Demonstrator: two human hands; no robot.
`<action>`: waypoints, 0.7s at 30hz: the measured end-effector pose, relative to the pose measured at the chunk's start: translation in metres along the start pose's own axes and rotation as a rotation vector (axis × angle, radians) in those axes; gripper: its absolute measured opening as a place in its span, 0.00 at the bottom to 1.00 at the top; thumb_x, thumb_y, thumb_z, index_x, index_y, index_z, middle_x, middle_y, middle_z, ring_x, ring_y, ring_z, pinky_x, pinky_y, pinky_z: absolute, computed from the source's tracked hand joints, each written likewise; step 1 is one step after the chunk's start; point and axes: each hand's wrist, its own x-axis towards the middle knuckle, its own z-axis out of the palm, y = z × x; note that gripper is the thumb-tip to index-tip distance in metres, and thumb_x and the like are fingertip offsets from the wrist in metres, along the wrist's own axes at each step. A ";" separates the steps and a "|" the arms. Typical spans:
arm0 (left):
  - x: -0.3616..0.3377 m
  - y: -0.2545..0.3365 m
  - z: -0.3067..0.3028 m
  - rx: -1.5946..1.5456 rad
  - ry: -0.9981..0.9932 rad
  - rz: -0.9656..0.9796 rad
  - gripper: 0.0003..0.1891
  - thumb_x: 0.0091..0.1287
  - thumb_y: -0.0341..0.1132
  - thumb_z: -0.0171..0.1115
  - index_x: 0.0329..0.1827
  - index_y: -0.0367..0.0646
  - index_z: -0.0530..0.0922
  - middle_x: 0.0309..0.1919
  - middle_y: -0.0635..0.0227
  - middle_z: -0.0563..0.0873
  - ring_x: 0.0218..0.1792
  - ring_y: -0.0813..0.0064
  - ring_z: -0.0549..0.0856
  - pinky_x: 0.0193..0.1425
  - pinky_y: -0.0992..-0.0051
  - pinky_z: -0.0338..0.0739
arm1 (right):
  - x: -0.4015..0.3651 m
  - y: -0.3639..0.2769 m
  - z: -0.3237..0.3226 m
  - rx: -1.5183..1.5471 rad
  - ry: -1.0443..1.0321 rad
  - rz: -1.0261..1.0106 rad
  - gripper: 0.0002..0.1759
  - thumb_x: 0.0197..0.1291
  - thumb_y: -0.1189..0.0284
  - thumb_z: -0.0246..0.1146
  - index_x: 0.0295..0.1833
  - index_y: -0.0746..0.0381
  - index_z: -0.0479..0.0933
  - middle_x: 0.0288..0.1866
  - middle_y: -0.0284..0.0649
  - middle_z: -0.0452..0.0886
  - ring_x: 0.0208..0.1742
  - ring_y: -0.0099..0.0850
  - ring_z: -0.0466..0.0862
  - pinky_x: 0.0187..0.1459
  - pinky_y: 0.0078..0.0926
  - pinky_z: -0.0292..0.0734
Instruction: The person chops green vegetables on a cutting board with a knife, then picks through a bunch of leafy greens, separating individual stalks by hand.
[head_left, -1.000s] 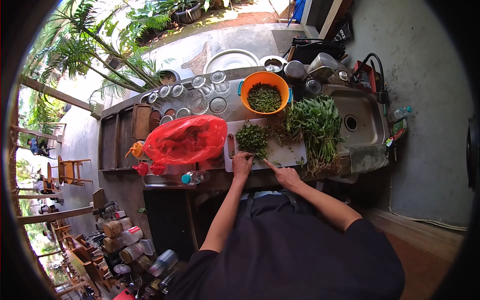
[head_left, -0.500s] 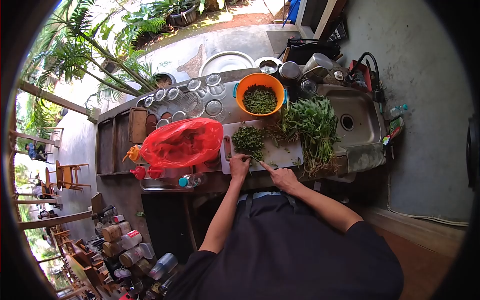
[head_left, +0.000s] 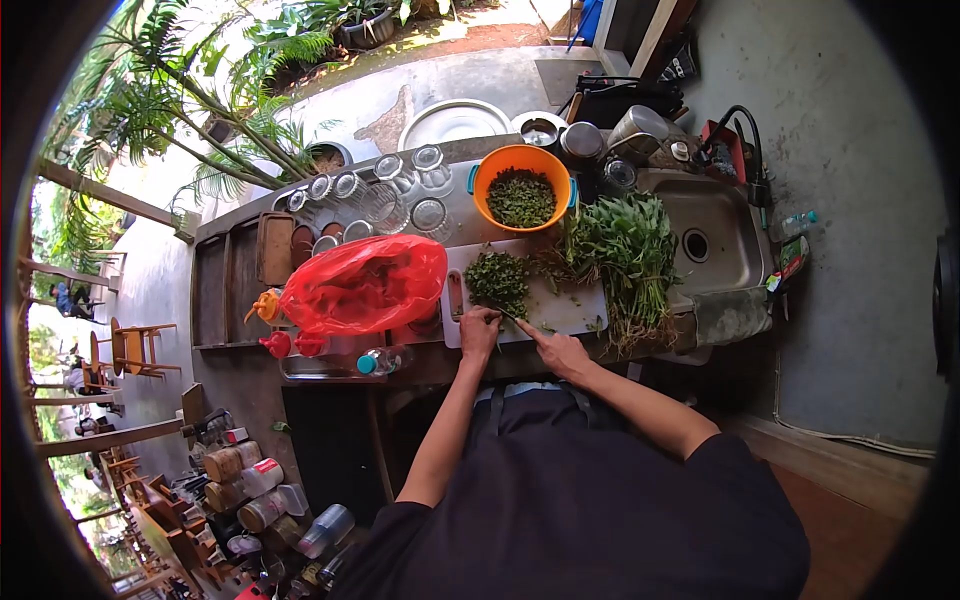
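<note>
On the white cutting board (head_left: 575,315), a heap of chopped leafy greens (head_left: 498,280) lies above my hands. My right hand (head_left: 563,355) is closed on the handle of a knife (head_left: 511,316), its forefinger stretched along toward the blade, which points left. Close to the blade, at the board's near edge, my left hand (head_left: 480,328) is closed with fingertips pinched together; what they pinch is too small to make out. A large bunch of uncut greens with roots (head_left: 630,255) rests over the board's right end. Behind the board stands an orange colander (head_left: 484,212) holding chopped leaves.
An open red plastic bag (head_left: 365,285) sits left of the board, with a teal-capped bottle (head_left: 383,361) near it. Several upturned glasses (head_left: 428,215) stand behind. To the right is a steel sink (head_left: 725,265), with a cloth (head_left: 733,316) on its front edge.
Very little differs. The knife blade sits at a slightly different angle between my hands, and my right hand has shifted slightly. The greens and board remain in place.
</note>
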 end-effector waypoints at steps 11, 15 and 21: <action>-0.010 0.008 -0.002 0.025 0.070 0.082 0.05 0.58 0.28 0.71 0.36 0.39 0.88 0.31 0.57 0.88 0.34 0.59 0.88 0.43 0.66 0.81 | -0.004 0.016 0.015 -0.061 0.070 -0.065 0.42 0.70 0.69 0.51 0.82 0.28 0.42 0.28 0.53 0.83 0.29 0.53 0.85 0.35 0.54 0.81; -0.014 0.009 -0.004 0.163 0.081 0.214 0.04 0.61 0.30 0.68 0.36 0.40 0.88 0.34 0.59 0.86 0.39 0.57 0.86 0.45 0.62 0.79 | -0.010 0.020 0.011 -0.121 0.058 -0.073 0.42 0.69 0.70 0.51 0.82 0.29 0.43 0.27 0.52 0.83 0.27 0.51 0.84 0.35 0.53 0.80; -0.017 0.013 -0.005 0.211 0.080 0.244 0.05 0.62 0.30 0.68 0.38 0.40 0.88 0.37 0.59 0.85 0.43 0.57 0.85 0.48 0.61 0.78 | -0.015 0.015 -0.003 -0.094 0.039 -0.071 0.42 0.68 0.70 0.52 0.82 0.31 0.44 0.26 0.51 0.82 0.26 0.50 0.83 0.33 0.51 0.80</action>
